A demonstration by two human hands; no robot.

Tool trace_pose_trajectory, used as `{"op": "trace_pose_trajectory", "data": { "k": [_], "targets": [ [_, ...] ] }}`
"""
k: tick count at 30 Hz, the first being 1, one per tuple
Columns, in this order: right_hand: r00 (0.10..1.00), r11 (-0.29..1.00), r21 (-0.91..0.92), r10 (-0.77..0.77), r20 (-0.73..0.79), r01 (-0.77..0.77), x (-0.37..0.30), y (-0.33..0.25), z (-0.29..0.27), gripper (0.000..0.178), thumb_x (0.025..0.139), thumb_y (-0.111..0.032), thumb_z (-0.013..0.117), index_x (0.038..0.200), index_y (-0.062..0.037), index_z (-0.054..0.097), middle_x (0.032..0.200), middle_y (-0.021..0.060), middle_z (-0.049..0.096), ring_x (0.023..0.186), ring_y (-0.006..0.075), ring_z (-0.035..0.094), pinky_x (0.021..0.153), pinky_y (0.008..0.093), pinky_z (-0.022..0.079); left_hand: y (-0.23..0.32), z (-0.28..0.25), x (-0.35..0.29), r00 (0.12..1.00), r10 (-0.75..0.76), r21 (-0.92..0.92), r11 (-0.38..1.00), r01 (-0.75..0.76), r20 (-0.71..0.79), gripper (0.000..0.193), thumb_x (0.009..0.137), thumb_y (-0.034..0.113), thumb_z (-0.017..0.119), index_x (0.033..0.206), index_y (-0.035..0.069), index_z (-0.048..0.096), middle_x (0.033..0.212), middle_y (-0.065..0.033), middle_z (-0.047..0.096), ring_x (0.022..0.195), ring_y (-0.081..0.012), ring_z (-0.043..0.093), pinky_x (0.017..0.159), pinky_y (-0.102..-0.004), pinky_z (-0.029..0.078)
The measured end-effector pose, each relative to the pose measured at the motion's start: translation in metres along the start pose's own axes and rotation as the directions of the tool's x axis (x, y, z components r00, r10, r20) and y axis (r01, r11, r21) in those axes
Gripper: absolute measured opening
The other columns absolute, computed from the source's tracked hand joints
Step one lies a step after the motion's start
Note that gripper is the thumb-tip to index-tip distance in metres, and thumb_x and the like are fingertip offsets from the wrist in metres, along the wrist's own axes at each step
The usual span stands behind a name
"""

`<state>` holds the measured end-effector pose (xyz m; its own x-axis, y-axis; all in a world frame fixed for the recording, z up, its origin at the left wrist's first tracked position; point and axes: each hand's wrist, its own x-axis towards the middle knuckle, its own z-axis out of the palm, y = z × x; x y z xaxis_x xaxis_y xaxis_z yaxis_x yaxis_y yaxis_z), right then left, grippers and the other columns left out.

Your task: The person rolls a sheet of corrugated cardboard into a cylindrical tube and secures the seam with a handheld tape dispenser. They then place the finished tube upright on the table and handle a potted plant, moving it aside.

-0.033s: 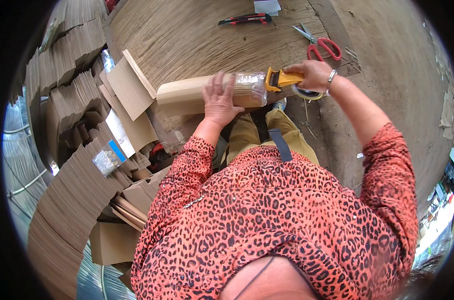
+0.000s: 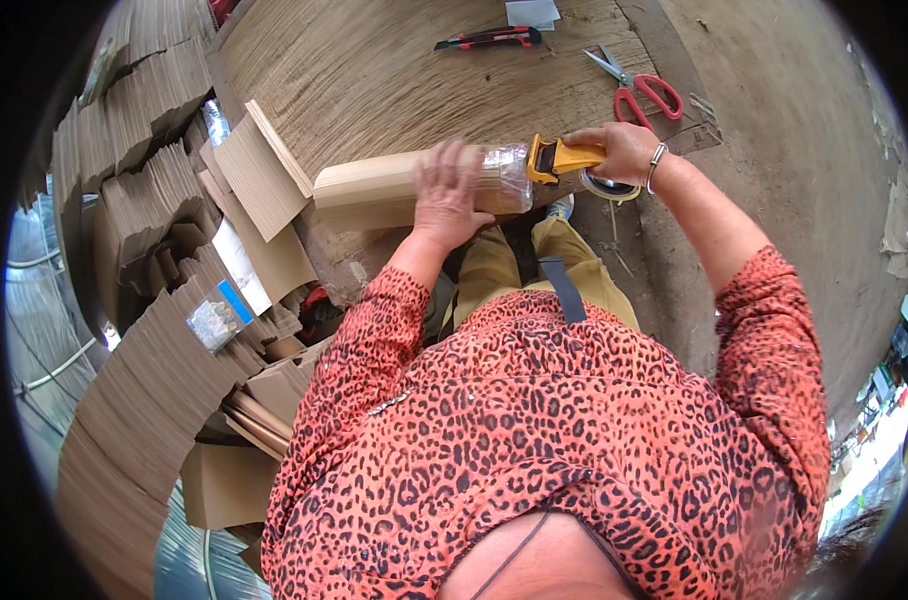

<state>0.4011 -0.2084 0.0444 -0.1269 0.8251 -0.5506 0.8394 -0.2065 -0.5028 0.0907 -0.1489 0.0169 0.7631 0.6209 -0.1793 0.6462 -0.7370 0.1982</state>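
A long bundle of flat light-brown cardboard pieces (image 2: 364, 192) lies along the near edge of the wooden board. Clear tape (image 2: 514, 172) wraps around its right end. My left hand (image 2: 446, 195) rests on the bundle's top, fingers stretched out and a little blurred, just left of the tape. In my right hand (image 2: 629, 152) is a yellow tape dispenser (image 2: 574, 157), gripped by its handle, its front edge against the taped end. Below the fingers hangs its tape roll (image 2: 611, 187).
Red-handled scissors (image 2: 646, 95) lie open beyond my right hand. A red and black utility knife (image 2: 489, 38) and white paper (image 2: 534, 13) are at the board's (image 2: 374, 80) far side. Cardboard stacks (image 2: 134, 400) crowd the left; a flat cardboard pile (image 2: 259, 180) sits beside the bundle.
My left hand has shifted slightly to the right along the bundle, nearer the tape. The dispenser in my right hand has moved hardly at all.
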Motion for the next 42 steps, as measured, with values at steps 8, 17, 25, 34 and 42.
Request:
{"op": "trace_pose_trajectory", "data": {
  "k": [8, 17, 25, 34, 42],
  "targets": [
    [0.992, 0.582, 0.813, 0.116, -0.057, -0.021, 0.028, 0.024, 0.058, 0.059, 0.074, -0.015, 0.071, 0.131, -0.0098, 0.058, 0.117, 0.0093, 0.067, 0.099, 0.0172, 0.064, 0.090, 0.0273, 0.048, -0.015, -0.042, 0.080, 0.956, 0.041, -0.235, 0.971, 0.029, 0.290, 0.097, 0.055, 0.045, 0.084, 0.137, 0.012, 0.045, 0.134, -0.0119, 0.054, 0.126, -0.0282, 0.049, 0.106, -0.0373, 0.037],
    [0.913, 0.333, 0.943, 0.380, -0.146, 0.012, -0.103, -0.034, 0.166, 0.064, 0.074, -0.005, 0.070, 0.135, -0.0086, 0.054, 0.122, 0.0036, 0.061, 0.106, 0.0119, 0.057, 0.091, 0.0263, 0.047, -0.066, -0.025, 0.093, 0.911, 0.008, -0.456, 0.867, 0.199, 0.413, 0.090, 0.055, 0.040, 0.086, 0.133, 0.011, 0.052, 0.126, -0.0106, 0.061, 0.118, -0.0255, 0.057, 0.101, -0.0340, 0.043],
    [0.959, 0.525, 0.805, 0.206, 0.195, -0.277, -0.113, -0.073, 0.154, 0.060, 0.072, -0.017, 0.071, 0.130, -0.0095, 0.056, 0.119, 0.0140, 0.065, 0.107, 0.0237, 0.063, 0.093, 0.0312, 0.048, -0.051, -0.022, 0.101, 0.890, 0.070, -0.529, 0.824, 0.203, 0.451, 0.087, 0.058, 0.035, 0.085, 0.134, 0.008, 0.052, 0.125, -0.0125, 0.062, 0.117, -0.0255, 0.058, 0.100, -0.0338, 0.043],
    [0.957, 0.713, 0.692, -0.108, 0.271, -0.115, 0.028, -0.063, 0.103, 0.056, 0.070, -0.025, 0.074, 0.124, -0.0137, 0.064, 0.107, 0.0117, 0.070, 0.096, 0.0221, 0.066, 0.084, 0.0314, 0.051, -0.065, 0.003, 0.129, 0.886, 0.200, -0.712, 0.679, 0.182, 0.418, 0.082, 0.064, 0.042, 0.083, 0.132, 0.007, 0.053, 0.124, -0.0134, 0.062, 0.115, -0.0263, 0.059, 0.099, -0.0335, 0.044],
    [0.946, 0.720, 0.656, 0.001, 0.325, -0.227, 0.043, -0.045, 0.111, 0.041, 0.070, -0.025, 0.075, 0.104, -0.0040, 0.071, 0.095, 0.0091, 0.070, 0.084, 0.0179, 0.064, 0.075, 0.0319, 0.050, -0.020, -0.029, 0.128, 0.883, 0.117, -0.528, 0.833, 0.162, 0.455, 0.079, 0.068, 0.035, 0.083, 0.136, 0.009, 0.051, 0.128, -0.0131, 0.061, 0.117, -0.0235, 0.058, 0.101, -0.0325, 0.043]
  ]
}}
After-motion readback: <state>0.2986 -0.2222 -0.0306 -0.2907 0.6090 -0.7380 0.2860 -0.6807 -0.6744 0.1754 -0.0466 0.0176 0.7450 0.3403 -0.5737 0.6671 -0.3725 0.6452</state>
